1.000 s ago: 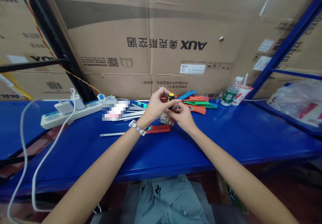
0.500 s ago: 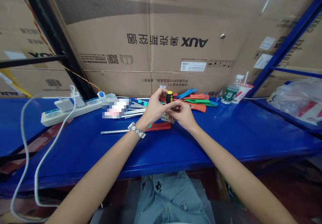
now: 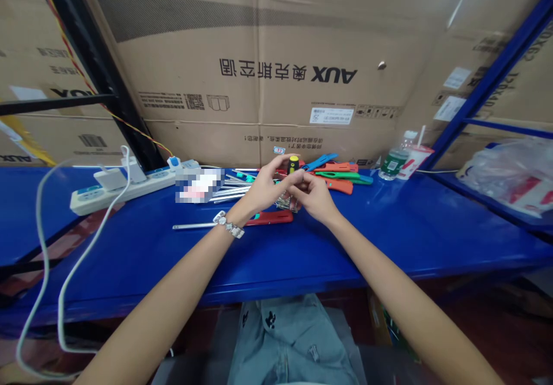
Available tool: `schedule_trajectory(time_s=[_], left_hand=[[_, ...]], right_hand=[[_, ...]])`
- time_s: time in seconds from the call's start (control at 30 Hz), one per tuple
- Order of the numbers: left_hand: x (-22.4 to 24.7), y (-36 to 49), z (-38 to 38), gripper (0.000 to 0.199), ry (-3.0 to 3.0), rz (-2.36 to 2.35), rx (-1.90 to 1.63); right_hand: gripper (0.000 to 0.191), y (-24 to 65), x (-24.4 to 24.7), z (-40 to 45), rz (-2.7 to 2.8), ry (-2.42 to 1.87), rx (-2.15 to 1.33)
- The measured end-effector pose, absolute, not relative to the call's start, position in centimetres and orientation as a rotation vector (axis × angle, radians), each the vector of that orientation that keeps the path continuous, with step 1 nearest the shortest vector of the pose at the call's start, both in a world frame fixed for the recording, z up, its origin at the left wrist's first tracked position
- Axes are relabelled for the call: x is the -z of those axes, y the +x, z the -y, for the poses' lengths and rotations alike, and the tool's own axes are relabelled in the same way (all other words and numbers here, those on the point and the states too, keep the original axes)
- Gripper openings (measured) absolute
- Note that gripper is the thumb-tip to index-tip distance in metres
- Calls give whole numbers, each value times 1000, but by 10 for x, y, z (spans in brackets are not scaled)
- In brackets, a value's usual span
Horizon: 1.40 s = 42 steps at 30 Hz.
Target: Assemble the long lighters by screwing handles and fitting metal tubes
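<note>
Blk-yellow handle [image 3: 293, 164] x1, upright over blue table [image 3: 367, 241]; L hand [image 3: 265, 188] fingers gripping it, R hand [image 3: 317, 196] beside, grip can't tell. 1 bottle [image 3: 394, 161], 1 cup [image 3: 415, 163] at R; cardboard [image 3: 194, 74] behind.

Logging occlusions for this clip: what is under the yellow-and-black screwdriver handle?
Below the screwdriver handle are parts of the left hand and right hand, with small metal pieces showing lower down. The fingers cover any shaft or tip, so what it meets cannot be seen.

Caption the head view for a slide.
Left hand and right hand meet at a black and yellow handle over a blue table.
</note>
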<state>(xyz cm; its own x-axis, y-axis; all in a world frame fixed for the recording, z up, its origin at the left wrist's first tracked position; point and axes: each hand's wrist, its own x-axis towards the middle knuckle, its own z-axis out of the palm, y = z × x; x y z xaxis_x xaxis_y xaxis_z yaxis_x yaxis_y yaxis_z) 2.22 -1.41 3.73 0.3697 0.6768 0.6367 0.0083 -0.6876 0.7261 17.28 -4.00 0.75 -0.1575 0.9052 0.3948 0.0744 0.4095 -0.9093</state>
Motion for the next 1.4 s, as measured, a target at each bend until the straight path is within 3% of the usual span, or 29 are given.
schedule_trajectory(time_s=[0.13, 0.33, 0.5, 0.6, 0.73, 0.93, 1.2, 1.4], left_hand=[[-38, 17, 11, 27, 1964, -547, -1308], [-38, 23, 10, 38, 1977, -701, -1456], [-41, 17, 16, 28, 1967, -566, -1274], [-42, 21, 13, 25, 1918, -588, -1361], [-41, 27, 12, 36, 1925, -691, -1496], [-43, 16, 14, 29, 1985, -561, -1264], [-40, 24, 12, 41, 2044, -729, -1435], [-38, 16, 11, 22, 2110, -668, -1312]], right_hand=[[42, 176, -13, 44, 1637, -907, -961], [47, 171, -8, 41, 1491, -914, -887], [40, 175, -11, 44, 1694, -860, -894], [40, 172, -8, 43, 1629, -895, -840], [44, 169, -4, 39, 1507, -929, -825], [40, 177, -14, 44, 1642, -867, -903], [48, 172, -9, 39, 1476, -917, -891], [43, 180, -16, 43, 1642, -861, -965]])
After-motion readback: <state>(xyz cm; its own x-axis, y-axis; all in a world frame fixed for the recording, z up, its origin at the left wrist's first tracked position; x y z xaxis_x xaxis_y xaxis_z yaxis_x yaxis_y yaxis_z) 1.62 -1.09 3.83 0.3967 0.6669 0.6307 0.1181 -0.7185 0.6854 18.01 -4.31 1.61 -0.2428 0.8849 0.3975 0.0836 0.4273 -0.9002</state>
